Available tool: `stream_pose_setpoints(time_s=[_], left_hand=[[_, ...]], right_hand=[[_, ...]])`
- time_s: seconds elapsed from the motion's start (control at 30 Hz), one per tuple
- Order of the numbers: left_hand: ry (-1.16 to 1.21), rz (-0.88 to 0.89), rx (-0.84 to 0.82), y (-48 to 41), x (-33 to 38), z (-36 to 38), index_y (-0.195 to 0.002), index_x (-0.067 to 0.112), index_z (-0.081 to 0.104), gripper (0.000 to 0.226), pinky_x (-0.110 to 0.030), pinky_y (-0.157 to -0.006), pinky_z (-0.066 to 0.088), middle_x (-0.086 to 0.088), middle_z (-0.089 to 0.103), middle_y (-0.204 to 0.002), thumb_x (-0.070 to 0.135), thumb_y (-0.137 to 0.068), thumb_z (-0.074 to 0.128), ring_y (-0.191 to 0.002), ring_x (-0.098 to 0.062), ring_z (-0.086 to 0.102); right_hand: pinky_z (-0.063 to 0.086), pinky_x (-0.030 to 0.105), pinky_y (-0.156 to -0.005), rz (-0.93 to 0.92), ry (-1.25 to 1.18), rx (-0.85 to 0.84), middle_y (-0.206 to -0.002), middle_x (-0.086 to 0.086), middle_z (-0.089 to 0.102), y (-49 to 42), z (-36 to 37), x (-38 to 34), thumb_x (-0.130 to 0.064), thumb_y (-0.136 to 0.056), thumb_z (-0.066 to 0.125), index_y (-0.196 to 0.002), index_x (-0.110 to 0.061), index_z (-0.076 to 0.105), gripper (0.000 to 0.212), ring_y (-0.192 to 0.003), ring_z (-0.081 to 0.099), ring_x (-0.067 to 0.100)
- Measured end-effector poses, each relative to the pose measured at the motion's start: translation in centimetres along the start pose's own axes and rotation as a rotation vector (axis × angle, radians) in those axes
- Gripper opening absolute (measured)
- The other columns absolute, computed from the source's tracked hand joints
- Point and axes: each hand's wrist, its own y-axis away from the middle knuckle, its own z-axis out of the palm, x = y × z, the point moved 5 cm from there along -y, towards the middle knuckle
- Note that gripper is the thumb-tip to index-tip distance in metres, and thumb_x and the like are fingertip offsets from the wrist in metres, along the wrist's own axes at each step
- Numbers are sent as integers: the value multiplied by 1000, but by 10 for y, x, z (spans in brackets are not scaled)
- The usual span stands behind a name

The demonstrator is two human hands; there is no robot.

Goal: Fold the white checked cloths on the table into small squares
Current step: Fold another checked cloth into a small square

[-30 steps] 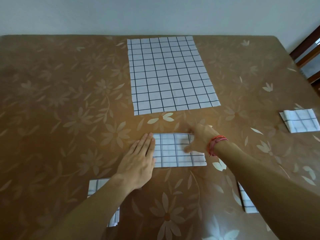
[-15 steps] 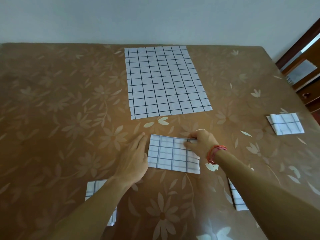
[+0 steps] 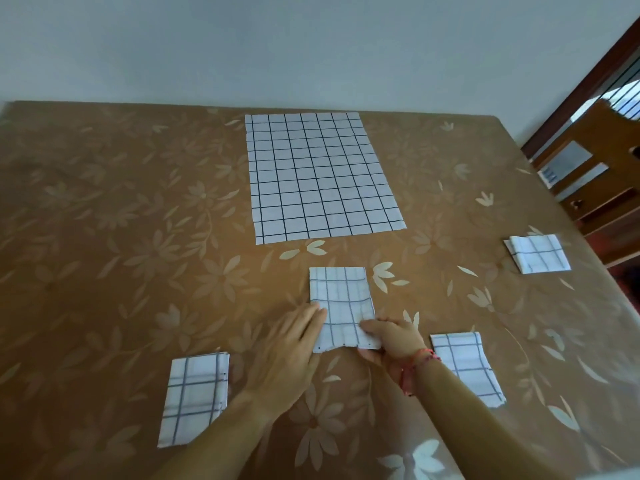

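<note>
A partly folded white checked cloth [image 3: 341, 306] lies in front of me on the brown flowered table [image 3: 104, 237], its long side running away from me. My right hand [image 3: 391, 341] pinches its near right corner, thumb on top. Fingers straight, my left hand [image 3: 291, 351] touches the cloth's near left edge. An unfolded checked cloth [image 3: 322, 174] lies flat at the far middle. Folded checked cloths lie at the near left [image 3: 194, 396], the near right [image 3: 467, 365] and the far right [image 3: 538, 252].
A pale wall runs behind the table's far edge. A wooden chair [image 3: 588, 168] and a dark door frame stand past the table's right corner. The right table edge runs close to the far right folded cloth.
The folded cloth has been turned from lying crosswise to lying lengthwise and looks narrower. My right hand moved from its far right corner to its near right corner. The camera tilted up.
</note>
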Motion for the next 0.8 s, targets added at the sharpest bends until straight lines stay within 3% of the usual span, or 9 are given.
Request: stream_pose_setpoints(time_s=[0.1,0.23,0.3,0.4,0.5,0.6,0.67,0.7,0.8], left_hand=[[-54,37,30,1,-1,1,-133,10,56,56,-31,-105,38,-2,56,-135,11,-79,71,-128,-19,47],[-74,40,107,8,1,-4,-114,10,68,44,-30,-97,33,-1,66,-117,11,-80,40,-116,-22,55],[-79,35,113,13,1,-4,-110,11,70,43,-30,-97,33,1,67,-113,12,-81,38,-113,-21,55],[-79,39,113,17,1,-2,-105,12,72,38,-30,-97,33,3,69,-106,18,-84,41,-110,-18,53],[-73,23,121,20,-1,0,-105,12,72,32,-30,-97,34,3,70,-104,17,-85,48,-110,-17,51],[-48,-8,114,21,-4,3,-107,11,72,29,-29,-96,33,3,70,-105,9,-77,73,-110,-15,48],[-42,-17,106,21,-4,3,-106,13,72,24,-28,-94,33,5,70,-104,18,-83,64,-108,-14,48],[-35,-32,90,20,-4,2,-105,14,71,27,-28,-93,34,6,70,-103,24,-86,55,-107,-13,50],[2,-59,51,20,-4,-1,-101,18,71,35,-27,-90,33,10,70,-100,33,-88,42,-105,-11,51]], right_hand=[[53,28,-51,23,-14,-43,-79,14,67,6,2,10,1,-79,68,-86,-1,63,8,-70,66,24],[55,31,-55,25,59,-72,-84,15,69,8,-3,19,-1,-79,70,-89,-1,62,13,-75,68,26],[56,34,-59,-9,169,-76,-89,16,72,12,-6,20,-4,-79,71,-98,3,64,22,-78,70,28],[56,32,-56,-96,274,-96,-81,9,74,21,-11,19,-18,-84,70,-105,-4,63,26,-68,71,25],[54,30,-60,-349,549,-32,-72,-10,66,32,-24,9,-46,-75,74,-98,-23,62,34,-64,64,11],[47,19,-76,-654,1036,-63,-105,-17,45,44,-24,8,-66,-48,76,-109,-41,49,72,-91,52,2],[50,20,-78,-800,1249,-128,-119,-16,37,47,-17,15,-65,-46,74,-126,-38,44,90,-98,48,5],[53,23,-78,-906,1310,-133,-124,-12,37,46,-13,17,-61,-49,73,-130,-33,45,90,-101,49,8],[55,29,-80,-1138,1339,-74,-126,-3,49,40,-8,17,-41,-66,74,-121,-22,60,60,-101,56,17]])
